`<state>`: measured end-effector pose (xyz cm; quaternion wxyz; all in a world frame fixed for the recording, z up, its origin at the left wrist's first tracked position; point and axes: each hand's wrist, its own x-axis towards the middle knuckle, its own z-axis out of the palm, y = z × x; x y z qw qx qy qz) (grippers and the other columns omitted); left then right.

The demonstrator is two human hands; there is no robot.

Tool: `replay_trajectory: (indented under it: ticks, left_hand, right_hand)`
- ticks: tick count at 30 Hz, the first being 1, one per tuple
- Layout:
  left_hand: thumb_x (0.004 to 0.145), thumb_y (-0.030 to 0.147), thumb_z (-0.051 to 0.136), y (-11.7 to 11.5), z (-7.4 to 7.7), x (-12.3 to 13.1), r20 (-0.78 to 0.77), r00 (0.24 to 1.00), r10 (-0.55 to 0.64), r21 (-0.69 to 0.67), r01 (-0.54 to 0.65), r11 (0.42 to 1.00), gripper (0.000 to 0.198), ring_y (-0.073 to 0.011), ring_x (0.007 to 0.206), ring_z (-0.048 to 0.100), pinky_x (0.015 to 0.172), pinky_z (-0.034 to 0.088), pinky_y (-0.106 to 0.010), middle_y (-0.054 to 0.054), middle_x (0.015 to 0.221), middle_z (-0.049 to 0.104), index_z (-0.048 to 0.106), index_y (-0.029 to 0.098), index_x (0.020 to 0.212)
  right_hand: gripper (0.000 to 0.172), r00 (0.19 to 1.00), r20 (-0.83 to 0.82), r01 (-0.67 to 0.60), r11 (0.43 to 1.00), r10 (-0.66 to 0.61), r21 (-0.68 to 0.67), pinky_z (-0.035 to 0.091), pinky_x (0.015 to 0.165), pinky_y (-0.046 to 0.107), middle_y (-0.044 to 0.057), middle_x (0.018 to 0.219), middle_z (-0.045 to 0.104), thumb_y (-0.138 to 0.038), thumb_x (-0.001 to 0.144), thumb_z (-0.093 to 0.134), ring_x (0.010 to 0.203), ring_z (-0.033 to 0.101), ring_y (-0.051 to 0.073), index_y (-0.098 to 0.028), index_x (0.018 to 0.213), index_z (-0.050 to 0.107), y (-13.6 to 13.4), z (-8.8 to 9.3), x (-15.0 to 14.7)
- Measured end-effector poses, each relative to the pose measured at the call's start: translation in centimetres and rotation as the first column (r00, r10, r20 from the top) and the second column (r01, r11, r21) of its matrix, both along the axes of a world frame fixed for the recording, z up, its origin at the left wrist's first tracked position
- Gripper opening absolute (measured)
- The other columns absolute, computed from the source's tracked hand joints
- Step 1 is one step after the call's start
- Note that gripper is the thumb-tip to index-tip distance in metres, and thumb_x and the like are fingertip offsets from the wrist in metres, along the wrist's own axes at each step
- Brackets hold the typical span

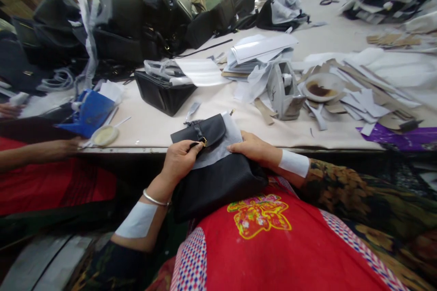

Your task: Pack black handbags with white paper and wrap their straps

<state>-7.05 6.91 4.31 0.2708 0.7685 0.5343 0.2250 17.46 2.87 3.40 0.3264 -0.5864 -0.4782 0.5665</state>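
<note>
A black handbag (218,184) rests tilted between my lap and the table edge. Its flap (215,131) bears a small strap with a gold buckle (204,141). Thin white tissue paper (212,156) lies between flap and body. My left hand (180,158) pinches the dark strap end beside the buckle, thumb against the fingertips. On the other side, my right hand (251,146) is closed round the bag's edge, its thumb pressing on the tissue.
Another black bag (165,93) stands ahead on the table (218,104), near white sheets (262,50). A grey tape dispenser (285,91), a bowl with brown residue (322,87) and cardboard strips lie rightward. At left are a blue dispenser (89,111) and a co-worker's arm (44,152).
</note>
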Motion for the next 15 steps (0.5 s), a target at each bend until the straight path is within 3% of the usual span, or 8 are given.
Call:
replay_trajectory:
  ticks: [5, 15]
  left_hand:
    - [0.091, 0.038, 0.062, -0.4, -0.6, 0.9, -0.058, 0.998, 0.008, 0.07, -0.004, 0.998, 0.023, -0.0187, 0.08, 0.07, 0.074, 0.05, -0.027, -0.003, 0.086, 0.077, 0.077, 0.021, 0.089]
    - [0.094, 0.034, 0.056, -0.3, -1.3, 1.7, -0.218, 0.975, -0.034, 0.237, 0.086, 0.968, 0.025, -0.0223, 0.085, 0.07, 0.081, 0.052, -0.032, -0.008, 0.091, 0.077, 0.076, 0.019, 0.09]
  right_hand:
    - [0.041, 0.999, -0.025, 0.028, 0.999, -0.029, -0.043, 0.052, 0.069, 0.032, 0.009, 0.097, 0.074, -0.027, 0.07, 0.066, 0.082, 0.066, 0.023, -0.012, 0.108, 0.066, 0.0, -0.3, -0.3]
    - [0.038, 0.997, -0.027, 0.066, 0.997, -0.068, -0.05, 0.051, 0.068, 0.03, 0.009, 0.098, 0.073, -0.028, 0.069, 0.065, 0.082, 0.064, 0.022, -0.012, 0.104, 0.068, 0.2, 0.3, -0.8]
